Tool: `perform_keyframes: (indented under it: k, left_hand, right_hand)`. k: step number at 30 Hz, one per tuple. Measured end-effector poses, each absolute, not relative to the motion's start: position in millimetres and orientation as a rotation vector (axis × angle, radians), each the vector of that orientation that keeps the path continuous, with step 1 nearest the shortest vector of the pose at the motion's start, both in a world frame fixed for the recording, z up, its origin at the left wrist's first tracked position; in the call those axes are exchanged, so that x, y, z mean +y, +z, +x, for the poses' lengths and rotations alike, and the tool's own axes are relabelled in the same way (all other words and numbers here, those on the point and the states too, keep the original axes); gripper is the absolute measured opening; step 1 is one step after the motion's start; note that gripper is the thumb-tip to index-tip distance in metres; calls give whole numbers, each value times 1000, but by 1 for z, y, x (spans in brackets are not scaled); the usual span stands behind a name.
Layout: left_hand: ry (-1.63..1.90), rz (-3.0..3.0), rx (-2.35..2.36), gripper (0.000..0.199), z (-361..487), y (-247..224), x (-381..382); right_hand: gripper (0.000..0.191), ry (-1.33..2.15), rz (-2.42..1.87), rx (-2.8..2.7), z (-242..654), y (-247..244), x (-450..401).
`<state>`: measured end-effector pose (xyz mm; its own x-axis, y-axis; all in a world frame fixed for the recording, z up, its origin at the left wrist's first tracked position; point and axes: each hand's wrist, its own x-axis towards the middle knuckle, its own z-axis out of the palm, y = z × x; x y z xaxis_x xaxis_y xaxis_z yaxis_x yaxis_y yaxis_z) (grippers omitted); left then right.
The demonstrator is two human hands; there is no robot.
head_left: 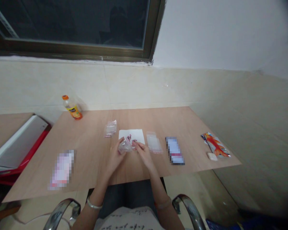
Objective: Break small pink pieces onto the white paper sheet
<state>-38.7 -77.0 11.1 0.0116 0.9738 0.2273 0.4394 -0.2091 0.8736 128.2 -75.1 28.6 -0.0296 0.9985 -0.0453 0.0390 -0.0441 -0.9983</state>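
Head view: left hand (113,158), right hand (144,154) pinch a clear bag (125,145).

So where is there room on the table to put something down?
The biggest bare patch is on the left, between the juice bottle and the blurred pale packet. A strip runs along the back edge, behind the white paper and the small clear bag. It's crowded in the middle, where the left hand and right hand meet over the paper.

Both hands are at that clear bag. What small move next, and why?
Probably steady the bag in the left hand and let the right hand gather the pink pieces: they lie on the paper right beside the bag, next to that hand.
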Motion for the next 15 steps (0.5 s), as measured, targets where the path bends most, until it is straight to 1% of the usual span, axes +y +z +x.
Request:
perform_keyframes:
  k: [4, 9, 12, 15]
  left_hand:
    - [1060, 1808, 1328, 59, -35, 23, -102]
    - [1019, 1846, 1398, 62, -44, 34, -109]
    - [1002, 1830, 1413, 61, -49, 43, -110]
    - [938, 1742, 1285, 53, -51, 57, -115]
  right_hand:
    - [33, 1532, -1150, -1384, 131, 40, -78]
    - [34, 1736, -1158, -1436, 139, 40, -89]
    - [35, 1786, -1155, -1395, 139, 44, -94]
    - [33, 1765, -1141, -1299, 136, 51, -97]
